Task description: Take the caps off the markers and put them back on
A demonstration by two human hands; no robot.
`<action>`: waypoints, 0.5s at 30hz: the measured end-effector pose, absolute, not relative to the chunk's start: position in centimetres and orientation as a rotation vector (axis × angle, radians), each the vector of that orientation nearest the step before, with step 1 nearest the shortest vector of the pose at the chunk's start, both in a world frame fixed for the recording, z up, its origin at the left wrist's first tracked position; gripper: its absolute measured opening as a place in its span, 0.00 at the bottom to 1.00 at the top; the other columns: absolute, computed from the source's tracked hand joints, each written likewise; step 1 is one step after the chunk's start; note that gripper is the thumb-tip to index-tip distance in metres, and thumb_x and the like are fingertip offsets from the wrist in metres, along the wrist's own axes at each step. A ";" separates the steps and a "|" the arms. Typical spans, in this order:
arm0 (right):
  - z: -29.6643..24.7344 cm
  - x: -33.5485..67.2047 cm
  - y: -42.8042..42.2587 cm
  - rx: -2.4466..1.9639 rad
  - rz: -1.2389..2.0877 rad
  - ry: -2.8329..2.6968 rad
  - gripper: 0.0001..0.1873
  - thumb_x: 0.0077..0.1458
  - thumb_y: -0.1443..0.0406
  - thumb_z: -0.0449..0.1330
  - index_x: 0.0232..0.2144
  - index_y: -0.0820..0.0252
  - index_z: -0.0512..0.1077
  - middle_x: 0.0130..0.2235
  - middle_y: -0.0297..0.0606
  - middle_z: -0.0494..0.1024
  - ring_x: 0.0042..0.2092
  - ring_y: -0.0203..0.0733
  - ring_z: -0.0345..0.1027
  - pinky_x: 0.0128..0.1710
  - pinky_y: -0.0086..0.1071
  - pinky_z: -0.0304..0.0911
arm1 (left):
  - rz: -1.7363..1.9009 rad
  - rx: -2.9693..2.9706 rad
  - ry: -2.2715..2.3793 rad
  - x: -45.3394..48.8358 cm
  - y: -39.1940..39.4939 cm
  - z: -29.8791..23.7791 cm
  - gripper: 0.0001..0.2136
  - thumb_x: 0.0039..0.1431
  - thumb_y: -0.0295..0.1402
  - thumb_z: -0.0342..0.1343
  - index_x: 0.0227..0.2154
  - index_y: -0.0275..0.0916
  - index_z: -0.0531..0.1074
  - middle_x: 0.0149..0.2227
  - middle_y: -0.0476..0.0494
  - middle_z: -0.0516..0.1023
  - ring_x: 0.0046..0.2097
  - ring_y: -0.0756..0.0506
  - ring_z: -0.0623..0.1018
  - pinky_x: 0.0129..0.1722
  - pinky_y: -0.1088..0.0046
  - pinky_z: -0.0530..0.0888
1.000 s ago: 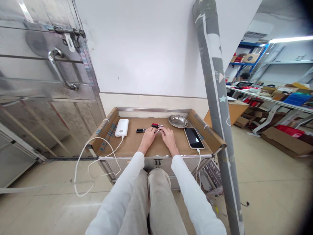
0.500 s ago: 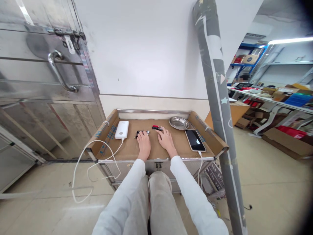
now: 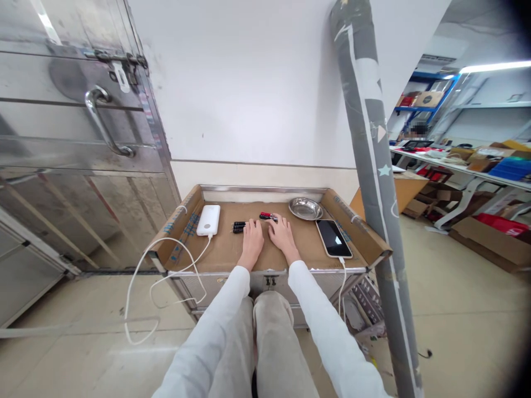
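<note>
My left hand (image 3: 252, 239) rests on the cardboard-covered cart top (image 3: 224, 254), fingers stretched forward with nothing visible in them. Just left of its fingertips lie several black pen-like sticks (image 3: 239, 226), side by side. My right hand (image 3: 282, 234) lies opposite, its thumb apart from its fingers. Its fingertips reach the near side of a small group of red and black pen-like sticks (image 3: 266, 216), partly covering them; whether they touch is too small to tell. A narrow gap of cardboard separates the two hands.
A white power bank (image 3: 208, 219) with a cable (image 3: 133, 287) lies at left. At right are a shallow metal bowl (image 3: 306, 208) and a phone (image 3: 333, 238) plugged into a cable. Raised cardboard sides (image 3: 357, 229) edge the cart. A grey wrapped roll (image 3: 369, 155) leans beside it.
My left hand has shifted right, off the black sticks, which now show more fully and lie neatly together. My right hand has stayed nearly in place by the red and black sticks.
</note>
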State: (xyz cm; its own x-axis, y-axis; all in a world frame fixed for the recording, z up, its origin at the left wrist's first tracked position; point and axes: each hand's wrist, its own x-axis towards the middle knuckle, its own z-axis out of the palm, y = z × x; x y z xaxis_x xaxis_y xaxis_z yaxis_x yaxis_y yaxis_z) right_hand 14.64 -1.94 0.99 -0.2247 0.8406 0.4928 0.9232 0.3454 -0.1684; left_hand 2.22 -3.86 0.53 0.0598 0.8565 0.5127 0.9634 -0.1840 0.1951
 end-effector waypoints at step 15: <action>0.6 14.9 -1.8 -1.742 -0.289 -1.974 0.17 0.60 0.68 0.47 0.49 0.60 0.67 0.49 0.47 0.68 0.49 0.48 0.58 0.47 0.38 0.54 | -0.627 -2.151 -1.799 3.0 -1.4 0.0 0.14 0.61 0.22 0.40 0.43 0.33 0.69 0.45 0.35 0.71 0.48 0.40 0.68 0.48 0.62 0.66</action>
